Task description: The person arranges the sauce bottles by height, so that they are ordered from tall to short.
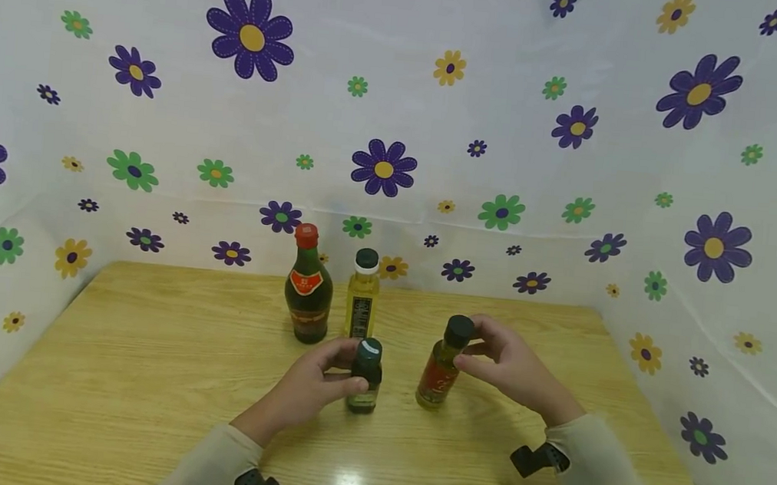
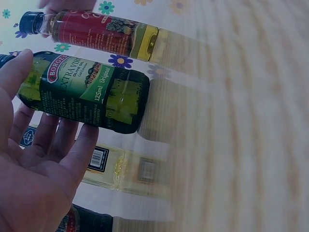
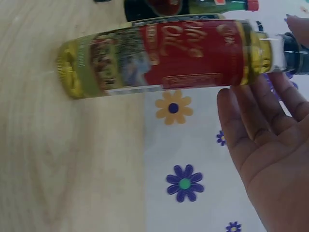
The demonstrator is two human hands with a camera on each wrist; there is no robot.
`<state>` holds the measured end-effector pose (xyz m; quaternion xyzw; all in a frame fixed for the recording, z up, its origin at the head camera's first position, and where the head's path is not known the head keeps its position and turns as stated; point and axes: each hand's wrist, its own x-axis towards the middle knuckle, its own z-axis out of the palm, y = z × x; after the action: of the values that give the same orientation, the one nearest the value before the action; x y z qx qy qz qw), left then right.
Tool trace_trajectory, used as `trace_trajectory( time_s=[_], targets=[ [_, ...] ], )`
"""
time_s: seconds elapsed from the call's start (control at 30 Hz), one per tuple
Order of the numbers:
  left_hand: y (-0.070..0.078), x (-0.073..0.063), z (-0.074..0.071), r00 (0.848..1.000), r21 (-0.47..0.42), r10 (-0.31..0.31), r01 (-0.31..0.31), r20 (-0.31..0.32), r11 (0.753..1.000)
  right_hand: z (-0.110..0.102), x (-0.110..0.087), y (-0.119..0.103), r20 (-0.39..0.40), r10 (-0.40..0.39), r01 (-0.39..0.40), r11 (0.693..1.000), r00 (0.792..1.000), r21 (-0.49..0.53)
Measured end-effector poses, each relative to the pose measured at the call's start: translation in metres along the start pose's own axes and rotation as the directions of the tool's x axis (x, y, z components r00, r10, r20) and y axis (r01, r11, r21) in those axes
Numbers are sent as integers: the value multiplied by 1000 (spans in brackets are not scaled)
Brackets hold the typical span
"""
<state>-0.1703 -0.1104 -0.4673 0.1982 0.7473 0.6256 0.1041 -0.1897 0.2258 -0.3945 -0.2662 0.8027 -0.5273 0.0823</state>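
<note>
My left hand [image 1: 303,385] holds a small dark green olive oil bottle [image 1: 364,396] near its top, thumb on one side and fingers on the other. In the left wrist view this olive oil bottle [image 2: 87,89] shows a green "Extra Virgin" label, its base right at the tabletop. To its right, my right hand [image 1: 512,373] pinches the neck of a taller olive oil bottle [image 1: 437,378], which has a black cap and red label. Its yellow oil and pictured label show on the bottle [image 3: 159,58] in the right wrist view, where the thumb is mostly cut off.
Behind the small bottle stands a clear bottle of yellow oil [image 1: 362,298] with a dark cap. Left of that is a dark green bottle [image 1: 309,305] with a red cap. The wooden table [image 1: 142,360] meets a flower-patterned white sheet [image 1: 400,105] at the back and sides.
</note>
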Motion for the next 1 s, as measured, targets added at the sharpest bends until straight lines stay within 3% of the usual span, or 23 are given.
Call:
trace_trajectory(
  time_s=[0.2,0.37,1.0],
  targets=[
    [-1,2,0,1000,-4,1,-1,8,1000,8,-7,20,-47,11,-9,999,999,52],
    [0,1,0,1000,-16,-1,1,12,1000,13,-9,27,-35,19,-15,995,999,103],
    [1,-1,-3,1000,-17,-26,26,0,1000,22,-8,36,-61,-36,40,997,997,59]
  ],
)
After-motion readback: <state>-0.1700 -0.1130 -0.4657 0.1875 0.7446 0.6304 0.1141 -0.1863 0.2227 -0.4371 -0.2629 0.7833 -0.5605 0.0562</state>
